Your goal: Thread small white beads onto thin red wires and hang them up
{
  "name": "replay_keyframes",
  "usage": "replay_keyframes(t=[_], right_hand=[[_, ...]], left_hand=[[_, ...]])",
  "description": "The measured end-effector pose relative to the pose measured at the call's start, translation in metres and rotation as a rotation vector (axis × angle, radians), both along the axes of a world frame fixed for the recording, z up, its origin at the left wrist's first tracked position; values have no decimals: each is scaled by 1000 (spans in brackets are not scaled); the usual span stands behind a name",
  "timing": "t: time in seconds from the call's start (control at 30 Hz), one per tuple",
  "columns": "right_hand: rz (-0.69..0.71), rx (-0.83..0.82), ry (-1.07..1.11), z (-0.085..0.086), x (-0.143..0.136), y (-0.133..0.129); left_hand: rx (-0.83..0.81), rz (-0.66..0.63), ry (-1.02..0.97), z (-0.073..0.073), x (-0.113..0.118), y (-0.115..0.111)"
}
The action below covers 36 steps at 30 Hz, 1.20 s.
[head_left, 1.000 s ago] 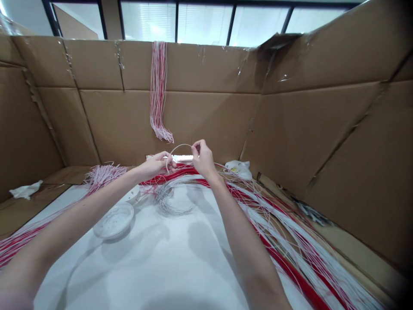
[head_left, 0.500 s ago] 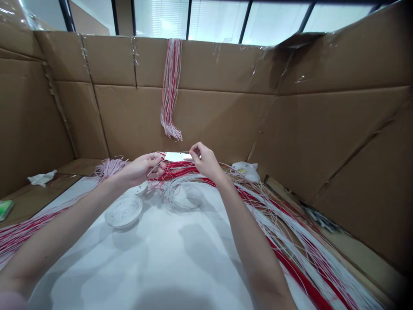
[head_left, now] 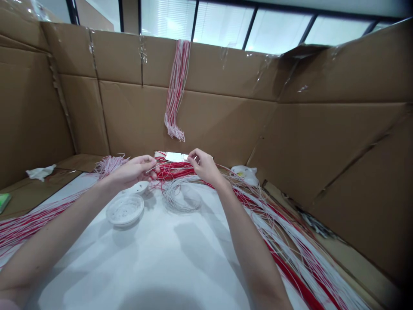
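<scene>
Crossing left hand (head_left: 138,171), thin cord (head_left: 151,169), apparently whitish

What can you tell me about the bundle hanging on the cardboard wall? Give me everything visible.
The bundle is many long, thin strands in red, pink and white, looking like cord or coated wire; which, I can't tell. It hangs from the top edge of the cardboard wall, down its face, slightly slanted, with its lower end bending right into loose, paler tips. What secures it up top isn't visible. The left hand and right hand are below it, not touching it.
</scene>
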State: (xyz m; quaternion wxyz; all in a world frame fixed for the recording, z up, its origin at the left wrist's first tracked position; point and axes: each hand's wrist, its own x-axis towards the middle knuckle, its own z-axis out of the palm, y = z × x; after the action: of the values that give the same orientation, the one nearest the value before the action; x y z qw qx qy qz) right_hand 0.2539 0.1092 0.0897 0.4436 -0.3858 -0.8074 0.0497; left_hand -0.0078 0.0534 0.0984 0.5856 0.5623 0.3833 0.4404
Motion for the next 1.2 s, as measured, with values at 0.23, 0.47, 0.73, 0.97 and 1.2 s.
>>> replay_keyframes(t=[0.23,0.47,0.73,0.97,1.2], right_hand=[[3,5,-30,-3,-4,0],[29,-4,-77,-8,-13,-1],[61,-37,-141,-17,-12,5],[24,-32,-181,-39,-27,7],[-20,-47,-200,-55,-29,20]], left_hand=[[-100,-50,96,3,-8,0],[-116,-47,75,-2,-12,8],[-2,13,131,4,-29,11],[287,139,247,24,-33,-5],[530,258,145,54,-44,-52]])
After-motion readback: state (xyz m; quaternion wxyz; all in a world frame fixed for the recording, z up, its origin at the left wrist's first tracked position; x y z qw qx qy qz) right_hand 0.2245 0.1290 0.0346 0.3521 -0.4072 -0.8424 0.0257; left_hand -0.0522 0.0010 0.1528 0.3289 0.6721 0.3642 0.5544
